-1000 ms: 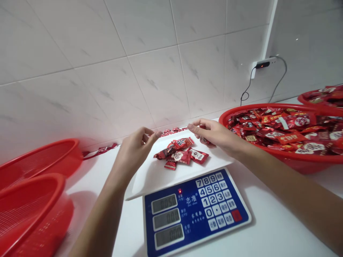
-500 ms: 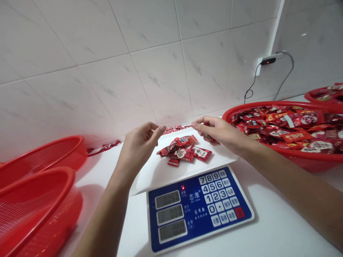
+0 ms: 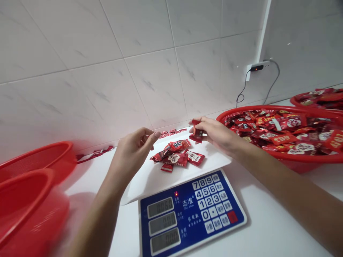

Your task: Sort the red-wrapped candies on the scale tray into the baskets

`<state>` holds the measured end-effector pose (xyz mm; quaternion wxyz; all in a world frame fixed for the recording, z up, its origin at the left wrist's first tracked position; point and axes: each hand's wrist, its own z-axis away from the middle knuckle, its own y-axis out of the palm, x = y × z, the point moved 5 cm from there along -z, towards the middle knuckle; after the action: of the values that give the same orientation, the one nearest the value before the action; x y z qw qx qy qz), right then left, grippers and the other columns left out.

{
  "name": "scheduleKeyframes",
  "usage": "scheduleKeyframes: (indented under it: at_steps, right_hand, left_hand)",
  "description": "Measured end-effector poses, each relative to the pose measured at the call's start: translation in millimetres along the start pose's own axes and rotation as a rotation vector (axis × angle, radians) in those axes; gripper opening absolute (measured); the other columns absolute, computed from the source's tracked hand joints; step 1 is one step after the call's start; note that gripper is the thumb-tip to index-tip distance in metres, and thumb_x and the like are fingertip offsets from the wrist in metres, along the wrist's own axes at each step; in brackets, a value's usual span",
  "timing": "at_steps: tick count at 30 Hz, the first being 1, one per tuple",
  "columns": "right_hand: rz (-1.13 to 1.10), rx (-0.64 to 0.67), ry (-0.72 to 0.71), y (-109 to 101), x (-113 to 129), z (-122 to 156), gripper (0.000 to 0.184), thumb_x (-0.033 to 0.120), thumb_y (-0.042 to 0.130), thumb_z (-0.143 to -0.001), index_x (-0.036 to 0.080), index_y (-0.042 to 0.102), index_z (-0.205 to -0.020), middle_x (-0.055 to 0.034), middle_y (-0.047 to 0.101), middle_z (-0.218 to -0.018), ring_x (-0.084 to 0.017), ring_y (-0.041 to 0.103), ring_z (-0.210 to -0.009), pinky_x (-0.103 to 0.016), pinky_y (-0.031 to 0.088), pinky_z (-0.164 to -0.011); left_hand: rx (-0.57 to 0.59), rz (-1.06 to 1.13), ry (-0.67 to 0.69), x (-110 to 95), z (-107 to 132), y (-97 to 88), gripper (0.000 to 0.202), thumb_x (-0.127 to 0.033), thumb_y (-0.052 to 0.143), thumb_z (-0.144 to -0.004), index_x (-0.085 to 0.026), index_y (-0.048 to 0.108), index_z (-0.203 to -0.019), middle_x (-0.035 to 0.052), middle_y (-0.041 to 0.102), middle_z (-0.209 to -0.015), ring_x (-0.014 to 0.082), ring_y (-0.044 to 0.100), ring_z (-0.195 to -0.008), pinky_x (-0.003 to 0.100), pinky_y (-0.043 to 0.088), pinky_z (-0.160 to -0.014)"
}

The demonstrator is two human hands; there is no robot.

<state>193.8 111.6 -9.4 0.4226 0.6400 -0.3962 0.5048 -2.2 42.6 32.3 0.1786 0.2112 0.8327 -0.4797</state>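
A candy (image 3: 196,132) in a shiny red wrapper is pinched in my right hand (image 3: 211,132), above the far right part of the white scale tray (image 3: 144,182). Over the tray's left side hovers my left hand (image 3: 136,146), its fingers curled and thumb close to the index finger; nothing shows in it. Several red wrapped candies (image 3: 177,159) lie in a loose pile on the tray, between and below my hands. The tray sits on a scale with a blue keypad panel (image 3: 187,217); its small red light is lit and its displays show digits.
On the right, a red basket (image 3: 222,116) is full of wrapped candies, with another filled basket (image 3: 294,100) behind it. Two red baskets (image 3: 34,153) stand at left. Small red packets (image 3: 171,132) lie along the tiled wall. A power socket (image 3: 249,73) has cables.
My right hand has turned, bringing the candy out to its fingertips, where it shows plainly. My left hand keeps its curled shape. The whole view has shifted slightly.
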Motion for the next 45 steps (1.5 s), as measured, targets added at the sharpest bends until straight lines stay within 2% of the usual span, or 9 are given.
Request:
scheduleKeyframes:
  at_steps: [7,10,14,18,24,31,36,41,45]
  right_hand:
    - [0.067,0.135,-0.166,22,15,20,0.031,0.020,0.060,-0.090,0.021,0.047,-0.118,-0.0072,0.062,-0.111,-0.013,0.066,-0.082,-0.029,0.056,-0.074]
    - [0.338,-0.079,-0.268,-25,43,17,0.022,0.015,0.055,-0.090,0.020,0.053,-0.112,-0.0070,0.064,-0.109,-0.013,0.067,-0.076,-0.030,0.056,-0.072]
    - [1.305,-0.314,-0.192,-110,76,9,0.022,0.013,0.049,-0.089,0.016,0.065,-0.104,-0.0094,0.069,-0.094,-0.025,0.066,-0.086,-0.041,0.051,-0.081]
    - [1.703,-0.084,-0.199,-139,66,-3,0.030,0.015,0.045,-0.091,0.011,0.066,-0.112,-0.0175,0.066,-0.113,-0.031,0.062,-0.106,-0.041,0.046,-0.089]
    - [1.697,0.250,-0.041,-120,14,-33,0.039,0.008,0.041,-0.088,0.011,0.068,-0.115,-0.0178,0.067,-0.119,-0.028,0.065,-0.106,-0.037,0.048,-0.088]
    - [1.598,0.466,0.201,-134,15,-10,0.065,0.026,0.062,-0.078,0.018,0.053,-0.142,-0.0115,0.052,-0.143,-0.030,0.055,-0.124,-0.038,0.045,-0.100]
    - [1.515,0.349,0.005,-117,22,-3,0.060,0.027,0.065,-0.076,0.011,0.058,-0.133,-0.0167,0.054,-0.139,-0.032,0.051,-0.126,-0.038,0.041,-0.102]
    - [1.485,0.401,-0.005,-101,-7,-17,0.026,0.005,0.054,-0.071,0.011,0.070,-0.090,-0.0127,0.071,-0.098,-0.022,0.066,-0.081,-0.028,0.046,-0.067]
    - [1.463,0.292,-0.028,-110,6,-20,0.012,0.018,0.055,-0.081,0.014,0.066,-0.075,-0.0084,0.069,-0.078,-0.018,0.061,-0.066,-0.028,0.040,-0.059]
  left_hand:
    - [0.254,0.146,0.236,-43,20,21.1,0.030,-0.049,0.063,-0.086,-0.024,0.064,-0.104,0.0027,0.072,-0.090,0.0181,0.066,-0.074,0.026,0.051,-0.060]
    - [0.176,0.099,0.232,-47,22,8.8,0.029,-0.051,0.060,-0.087,-0.026,0.066,-0.099,0.0014,0.072,-0.089,0.0177,0.066,-0.075,0.024,0.050,-0.055]
    - [0.114,0.113,0.164,-36,17,-9.8,0.033,-0.059,0.059,-0.084,-0.028,0.069,-0.092,-0.0005,0.073,-0.089,0.0188,0.068,-0.080,0.024,0.052,-0.060]
    - [0.104,0.097,0.130,-31,14,-11.5,0.034,-0.061,0.058,-0.084,-0.029,0.070,-0.090,-0.0017,0.073,-0.086,0.0188,0.068,-0.075,0.024,0.051,-0.057]
    - [0.088,0.072,0.185,-42,19,-10.7,0.032,-0.057,0.054,-0.088,-0.029,0.070,-0.089,-0.0011,0.073,-0.089,0.0192,0.067,-0.082,0.024,0.052,-0.059]
    - [0.155,0.104,0.215,-49,22,-9.4,0.032,-0.059,0.056,-0.086,-0.030,0.070,-0.087,-0.0019,0.073,-0.087,0.0189,0.067,-0.077,0.023,0.051,-0.056]
    - [0.185,0.078,0.209,-49,23,-4.4,0.032,-0.059,0.053,-0.087,-0.032,0.070,-0.088,-0.0024,0.073,-0.092,0.0196,0.068,-0.082,0.023,0.051,-0.056]
    - [0.156,0.051,0.251,-55,26,-12.9,0.031,-0.057,0.055,-0.087,-0.031,0.070,-0.087,-0.0021,0.074,-0.088,0.0185,0.068,-0.078,0.022,0.051,-0.056]
    - [0.166,0.047,0.216,-49,26,-23.0,0.028,-0.054,0.058,-0.086,-0.030,0.071,-0.089,-0.0029,0.074,-0.083,0.0163,0.069,-0.074,0.020,0.051,-0.056]
